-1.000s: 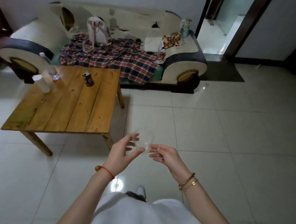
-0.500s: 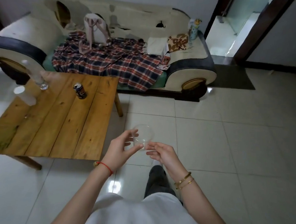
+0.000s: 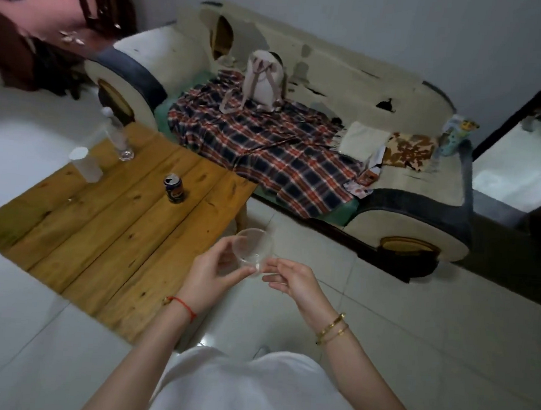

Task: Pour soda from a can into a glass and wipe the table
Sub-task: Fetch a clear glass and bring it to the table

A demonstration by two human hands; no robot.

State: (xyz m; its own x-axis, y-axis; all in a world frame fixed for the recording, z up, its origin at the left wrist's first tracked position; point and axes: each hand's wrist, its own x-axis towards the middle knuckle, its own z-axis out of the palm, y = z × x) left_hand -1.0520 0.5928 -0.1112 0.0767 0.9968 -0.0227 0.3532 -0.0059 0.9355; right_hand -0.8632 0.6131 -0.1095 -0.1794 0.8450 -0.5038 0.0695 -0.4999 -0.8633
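Both the left grip (image 3: 213, 269) and right grip (image 3: 293, 278) are pinching the clear glass (image 3: 253, 248); the soda can (image 3: 174, 188) is standing on the desk (image 3: 107, 235), beyond the left grip.

I'm seeing bare forearms: a red string bracelet (image 3: 184, 306) circling the left wrist, two gold bangles (image 3: 333, 329) ringing the right, a white top (image 3: 249, 392) covering the torso.
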